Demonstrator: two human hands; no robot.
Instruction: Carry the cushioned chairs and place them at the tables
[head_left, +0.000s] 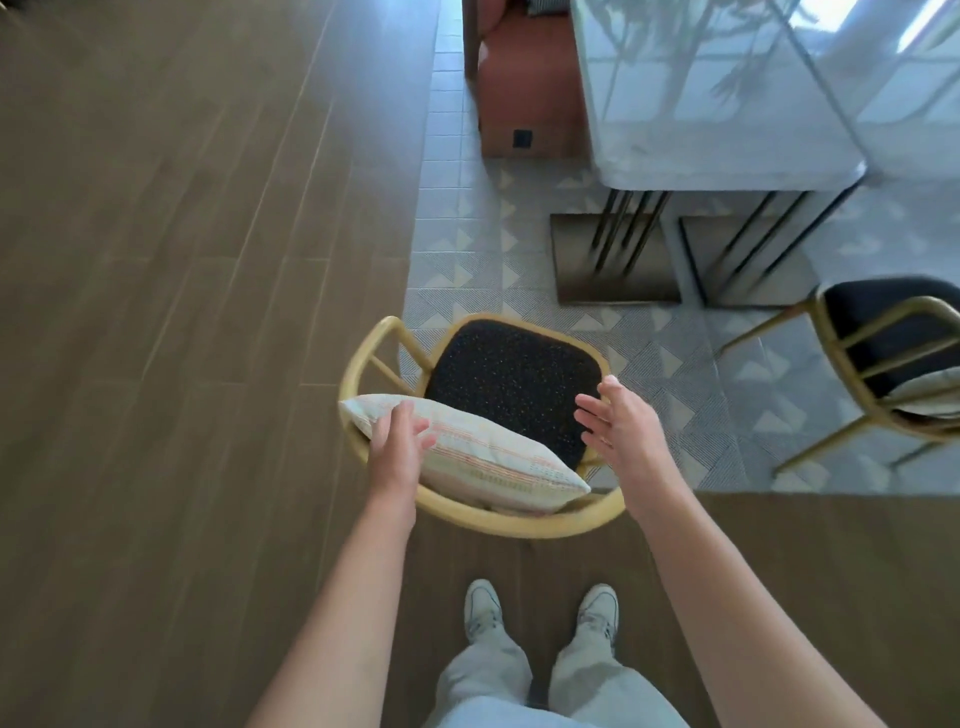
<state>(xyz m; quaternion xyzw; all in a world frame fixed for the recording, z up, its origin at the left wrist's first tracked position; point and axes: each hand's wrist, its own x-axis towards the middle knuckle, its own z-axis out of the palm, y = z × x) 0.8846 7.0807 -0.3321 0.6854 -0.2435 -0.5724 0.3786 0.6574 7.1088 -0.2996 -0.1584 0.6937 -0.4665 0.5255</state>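
Note:
A chair (363, 358) with a curved yellow frame and a black speckled seat stands right in front of me, its back towards me. A pale striped cushion (483, 457) leans against the backrest. My left hand (397, 441) hovers over the cushion's left end with relaxed fingers, holding nothing. My right hand (615, 421) is spread open above the seat's right side, near the frame. A glossy white table (727, 150) stands ahead to the right.
A second yellow-framed chair (883, 353) with a black seat and a cushion stands at the right, by the table. The table's dark metal legs (623, 234) rest on patterned tiles. A reddish bench (524, 88) lies beyond. Wooden floor spreads to the left.

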